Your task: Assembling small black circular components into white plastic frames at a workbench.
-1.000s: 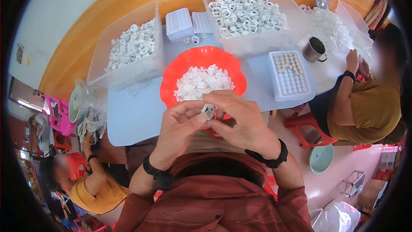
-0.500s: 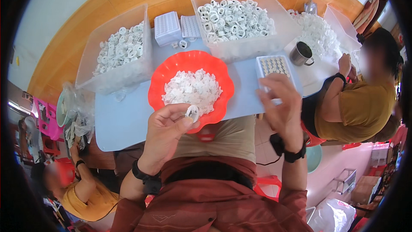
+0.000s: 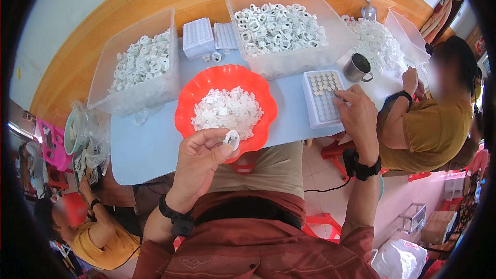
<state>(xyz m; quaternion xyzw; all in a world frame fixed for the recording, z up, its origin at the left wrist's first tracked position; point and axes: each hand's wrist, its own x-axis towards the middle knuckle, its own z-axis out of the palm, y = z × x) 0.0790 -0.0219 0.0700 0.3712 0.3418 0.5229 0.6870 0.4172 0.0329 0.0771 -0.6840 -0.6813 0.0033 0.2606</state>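
Note:
Between the thumb and fingers of my left hand (image 3: pixel 202 157) is a white ring-shaped plastic part (image 3: pixel 232 139), held at the near edge of a red scalloped bowl (image 3: pixel 182 104). Small white plastic pieces (image 3: pixel 227 111) are heaped in that bowl. To the right stands a white tray (image 3: pixel 321 118) with rows of round pockets; small pale metallic discs (image 3: pixel 324 80) fill its far rows. My right hand (image 3: pixel 359 116) reaches over the tray's right side, thumb and fingertips pinched together beside the nearest discs. What lies between those fingertips is too small to make out.
Two translucent bins (image 3: pixel 168 80) (image 3: pixel 289 63) of white ring parts stand at the back, with stacked white trays (image 3: pixel 198 39) between them. A metal mug (image 3: pixel 357 67) is beyond the disc tray. Co-workers sit at right (image 3: pixel 434 129) and lower left (image 3: pixel 98 243).
My right hand has come down onto the disc tray, its fingers closing together. My left hand keeps the ring part in nearly the same place. The view has shifted slightly.

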